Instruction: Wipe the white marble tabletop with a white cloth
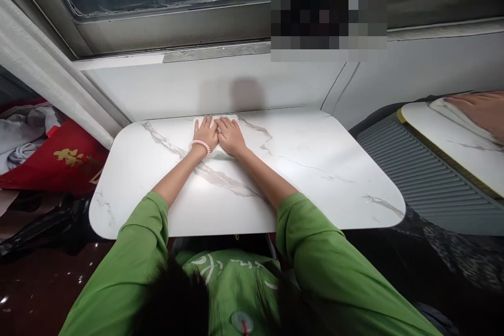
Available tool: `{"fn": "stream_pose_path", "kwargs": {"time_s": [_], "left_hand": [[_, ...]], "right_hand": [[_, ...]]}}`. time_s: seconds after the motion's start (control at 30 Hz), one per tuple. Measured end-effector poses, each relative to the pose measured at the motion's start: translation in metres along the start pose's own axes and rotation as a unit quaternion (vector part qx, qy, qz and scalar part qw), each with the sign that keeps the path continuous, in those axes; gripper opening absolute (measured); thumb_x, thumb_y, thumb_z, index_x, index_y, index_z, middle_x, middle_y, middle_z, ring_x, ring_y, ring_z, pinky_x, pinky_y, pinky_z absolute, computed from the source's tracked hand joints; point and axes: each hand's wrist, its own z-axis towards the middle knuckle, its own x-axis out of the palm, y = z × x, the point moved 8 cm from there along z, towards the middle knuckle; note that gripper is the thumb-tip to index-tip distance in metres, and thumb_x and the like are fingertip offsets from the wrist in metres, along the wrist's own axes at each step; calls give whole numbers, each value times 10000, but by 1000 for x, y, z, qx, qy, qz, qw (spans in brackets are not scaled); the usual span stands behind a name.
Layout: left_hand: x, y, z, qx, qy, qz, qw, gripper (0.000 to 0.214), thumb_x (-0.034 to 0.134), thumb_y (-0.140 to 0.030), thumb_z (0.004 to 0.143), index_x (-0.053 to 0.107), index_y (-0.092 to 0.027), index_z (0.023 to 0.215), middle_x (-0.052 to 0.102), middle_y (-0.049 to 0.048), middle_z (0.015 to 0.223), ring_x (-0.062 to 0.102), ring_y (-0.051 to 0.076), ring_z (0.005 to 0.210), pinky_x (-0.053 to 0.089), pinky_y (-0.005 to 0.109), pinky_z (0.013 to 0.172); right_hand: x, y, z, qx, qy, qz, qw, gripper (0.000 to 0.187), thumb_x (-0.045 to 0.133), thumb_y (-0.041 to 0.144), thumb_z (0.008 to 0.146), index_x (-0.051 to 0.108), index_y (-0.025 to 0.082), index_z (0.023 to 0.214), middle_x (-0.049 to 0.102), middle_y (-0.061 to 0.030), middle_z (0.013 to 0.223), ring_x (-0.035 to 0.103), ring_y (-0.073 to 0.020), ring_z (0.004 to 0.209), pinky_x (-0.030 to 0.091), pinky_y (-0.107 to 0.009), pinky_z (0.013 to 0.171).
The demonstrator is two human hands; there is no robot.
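Observation:
My left hand (205, 134) and my right hand (230, 135) lie side by side, fingers flat and stretched out, pressing on a white cloth (219, 153) at the far middle of a white marble-patterned table (315, 168). The cloth is mostly hidden under the hands; its edges show around them. A pink bead bracelet (200, 145) circles my left wrist. Both arms reach forward in green sleeves.
A white wall and a window frame (177, 26) stand right behind the table. Red fabric with gold print (59, 160) lies at the left. At the right, another person's hand (482, 110) rests on a cloth on a second white table (452, 142) above a grey ribbed panel (417, 168).

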Motion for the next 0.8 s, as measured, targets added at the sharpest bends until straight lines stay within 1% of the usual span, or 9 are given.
{"fn": "stream_pose_path", "kwargs": {"time_s": [0.13,0.23,0.33,0.47,0.53,0.6,0.67,0.73,0.8], "left_hand": [[0,-27,-35,43,4,-2,999,433,340,-217,957,501,-130,1349,356,148,1516,264,268,1428,131,519,1182],[0,-58,-68,92,17,-6,996,425,357,-215,949,520,-103,1325,360,163,1510,264,268,1428,132,502,1188],[-2,-91,-104,129,23,-13,991,437,355,-213,946,497,-73,1335,353,188,1507,260,277,1428,155,515,1182],[-5,-134,-151,200,14,-22,979,464,403,-262,932,491,-9,1312,348,275,1478,256,339,1420,206,536,1159],[-7,-149,-168,237,4,-28,971,470,428,-285,924,505,-4,1293,350,295,1467,245,362,1417,221,545,1150],[-7,-157,-178,258,-5,-34,965,478,443,-300,917,511,-12,1292,350,293,1467,235,374,1417,227,550,1146],[-6,-160,-178,263,-6,-41,964,493,452,-303,910,504,-17,1308,345,281,1476,227,375,1419,223,544,1150],[-5,-158,-171,257,-2,-48,965,521,454,-297,904,473,-26,1348,334,264,1490,221,364,1424,215,530,1158],[-2,-154,-157,241,7,-54,969,550,450,-290,901,431,-36,1390,323,254,1500,221,353,1427,210,521,1162]], "right_hand": [[-7,0,-45,-19,25,-31,999,556,311,200,871,403,69,1404,371,-169,1502,280,-278,1416,171,-490,1165],[-17,-1,-91,-50,23,-36,998,513,323,234,878,450,83,1352,388,-176,1488,284,-293,1412,189,-517,1156],[-32,-3,-139,-62,7,-36,997,491,328,237,875,465,92,1322,398,-181,1479,276,-296,1415,198,-535,1154],[-52,-4,-200,-76,-3,-30,997,474,342,221,859,477,112,1300,367,-180,1499,237,-278,1436,197,-539,1165],[-59,-4,-222,-78,0,-26,997,474,356,217,846,479,128,1295,351,-176,1510,220,-275,1444,203,-542,1167],[-63,-5,-234,-70,7,-25,997,491,365,216,837,468,134,1309,342,-177,1515,214,-277,1447,207,-551,1166],[-64,-8,-234,-57,16,-27,998,523,364,214,831,442,134,1342,334,-173,1521,212,-277,1448,204,-560,1166],[-64,-12,-226,-48,26,-28,998,569,353,214,830,388,126,1391,334,-163,1524,211,-266,1449,197,-556,1171],[-62,-17,-209,-45,35,-27,998,611,342,217,832,328,109,1434,340,-154,1523,213,-254,1449,187,-540,1179]]}}
